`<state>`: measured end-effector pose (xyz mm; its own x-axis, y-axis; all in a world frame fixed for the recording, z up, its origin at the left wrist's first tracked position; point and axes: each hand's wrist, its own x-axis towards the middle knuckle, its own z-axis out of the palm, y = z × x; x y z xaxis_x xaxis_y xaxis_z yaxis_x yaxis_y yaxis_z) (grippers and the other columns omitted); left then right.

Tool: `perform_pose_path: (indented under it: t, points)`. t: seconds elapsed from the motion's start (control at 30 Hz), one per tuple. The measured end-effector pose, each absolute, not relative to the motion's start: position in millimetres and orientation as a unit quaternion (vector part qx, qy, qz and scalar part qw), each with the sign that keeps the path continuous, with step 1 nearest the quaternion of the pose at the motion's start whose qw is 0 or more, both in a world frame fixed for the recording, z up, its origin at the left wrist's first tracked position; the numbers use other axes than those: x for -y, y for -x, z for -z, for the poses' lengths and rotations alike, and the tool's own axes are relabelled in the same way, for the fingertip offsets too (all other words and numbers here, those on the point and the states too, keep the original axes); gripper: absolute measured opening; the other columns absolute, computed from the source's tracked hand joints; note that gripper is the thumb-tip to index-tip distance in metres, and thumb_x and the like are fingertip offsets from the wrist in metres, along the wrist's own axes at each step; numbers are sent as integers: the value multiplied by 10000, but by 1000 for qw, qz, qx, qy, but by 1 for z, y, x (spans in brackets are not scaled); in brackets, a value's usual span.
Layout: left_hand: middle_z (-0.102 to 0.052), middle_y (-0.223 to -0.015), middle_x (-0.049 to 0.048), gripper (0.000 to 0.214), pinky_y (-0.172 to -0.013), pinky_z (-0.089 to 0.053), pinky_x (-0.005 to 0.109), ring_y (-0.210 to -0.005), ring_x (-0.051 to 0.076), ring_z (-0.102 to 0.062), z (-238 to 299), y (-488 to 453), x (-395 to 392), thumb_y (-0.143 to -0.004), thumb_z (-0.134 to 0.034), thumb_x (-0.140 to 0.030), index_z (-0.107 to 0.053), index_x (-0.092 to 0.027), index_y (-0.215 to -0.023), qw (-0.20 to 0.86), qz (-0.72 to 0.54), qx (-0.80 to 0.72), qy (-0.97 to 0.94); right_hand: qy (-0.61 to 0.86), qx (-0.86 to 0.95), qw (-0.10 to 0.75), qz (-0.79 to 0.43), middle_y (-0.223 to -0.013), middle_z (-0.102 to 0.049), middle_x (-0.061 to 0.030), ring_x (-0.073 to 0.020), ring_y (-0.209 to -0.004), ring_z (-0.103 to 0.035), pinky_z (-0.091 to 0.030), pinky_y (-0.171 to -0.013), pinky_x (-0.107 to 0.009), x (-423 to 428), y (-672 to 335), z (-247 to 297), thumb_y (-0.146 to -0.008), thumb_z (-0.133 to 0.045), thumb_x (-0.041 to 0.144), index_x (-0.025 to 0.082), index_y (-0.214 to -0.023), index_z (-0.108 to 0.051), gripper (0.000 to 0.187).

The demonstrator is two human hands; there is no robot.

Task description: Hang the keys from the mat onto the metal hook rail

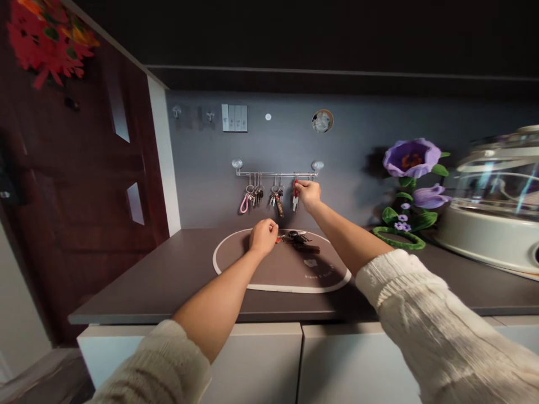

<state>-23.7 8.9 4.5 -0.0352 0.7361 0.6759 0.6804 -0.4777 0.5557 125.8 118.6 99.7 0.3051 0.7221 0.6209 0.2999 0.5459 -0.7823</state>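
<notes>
My right hand (pixel 309 194) pinches a red-topped key bunch (pixel 295 199) at the right part of the clear hook rail (pixel 275 174) on the wall. Lower down, my left hand (pixel 264 235) is curled closed just over the mat; what its fingers hold, if anything, is hidden. Right beside those fingers lies a pile of keys (pixel 298 237) with dark fobs and a bit of red, resting on the brown mat (pixel 269 275). A key bunch with a pink strap (pixel 244 203) and another with a brown tag (pixel 279 207) hang farther left on the rail.
Purple artificial flowers (pixel 411 159) and a white appliance with a clear cover (pixel 488 207) stand at the right of the counter (pixel 177 280). A dark cabinet (pixel 315 39) overhangs it. On the left is a reddish-brown door (pixel 84 224). Wall switches (pixel 234 118) sit above the rail.
</notes>
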Motion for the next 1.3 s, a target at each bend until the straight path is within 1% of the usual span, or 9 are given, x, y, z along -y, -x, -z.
perform_pose_path:
  t: [0.1, 0.17, 0.37, 0.43, 0.63, 0.9, 1.13, 1.3]
  points:
    - [-617, -704, 23, 161, -663, -396, 234, -676, 120, -537, -5, 24, -9, -766, -471, -229, -600, -173, -686, 25, -505, -514, -694, 462, 558, 673, -151, -602, -622, -6, -109, -559, -569, -489, -620, -264, -118, -123, -102, -682, -580, 296, 119, -904, -677, 299]
    - [-620, -711, 24, 163, -673, -398, 234, -687, 121, -542, -5, 24, -9, -768, -472, -231, -602, -172, -690, 24, -502, -516, -694, 465, 553, 673, -157, -603, -622, -9, -109, -556, -573, -494, -619, -264, -115, -122, -104, -677, -589, 261, 117, -876, -679, 261]
    - [-624, -718, 24, 164, -679, -400, 234, -699, 123, -546, -4, 24, -10, -770, -472, -238, -606, -176, -699, 23, -495, -519, -696, 443, 518, 699, -217, -523, -571, 8, -84, -449, -534, -494, -499, -233, -101, -115, -111, -646, -617, 117, 112, -713, -640, 71]
    - [-625, -724, 23, 162, -677, -401, 234, -699, 123, -546, -4, 24, -11, -770, -473, -238, -606, -176, -702, 22, -497, -519, -695, 436, 506, 707, -232, -496, -553, 16, -88, -434, -533, -491, -472, -231, -98, -113, -112, -633, -630, 94, 122, -663, -611, 45]
    - [-623, -720, 24, 156, -672, -401, 232, -688, 120, -542, -4, 24, -11, -767, -476, -232, -605, -172, -702, 20, -495, -521, -695, 424, 475, 729, -250, -476, -540, 33, -92, -445, -545, -494, -474, -229, -102, -106, -111, -613, -646, 67, 144, -649, -566, 117]
    - [-626, -723, 27, 154, -672, -396, 233, -690, 122, -542, -4, 24, -11, -764, -476, -226, -603, -167, -699, 20, -500, -518, -694, 431, 459, 746, -217, -508, -538, 30, -99, -478, -545, -478, -485, -231, -107, -102, -103, -612, -641, 102, 126, -742, -609, 136]
    - [-628, -735, 26, 165, -680, -397, 235, -699, 121, -546, -4, 24, -11, -776, -469, -237, -606, -170, -712, 20, -495, -523, -693, 415, 410, 768, -265, -511, -528, 44, -87, -457, -522, -458, -442, -211, -105, -95, -99, -612, -635, 138, 132, -783, -616, 172]
    - [-628, -728, 25, 169, -678, -400, 235, -698, 122, -547, -5, 24, -9, -776, -464, -233, -609, -174, -712, 21, -496, -524, -692, 411, 393, 781, -258, -545, -546, 41, -83, -465, -529, -458, -454, -204, -112, -93, -95, -587, -652, 157, 134, -808, -615, 225]
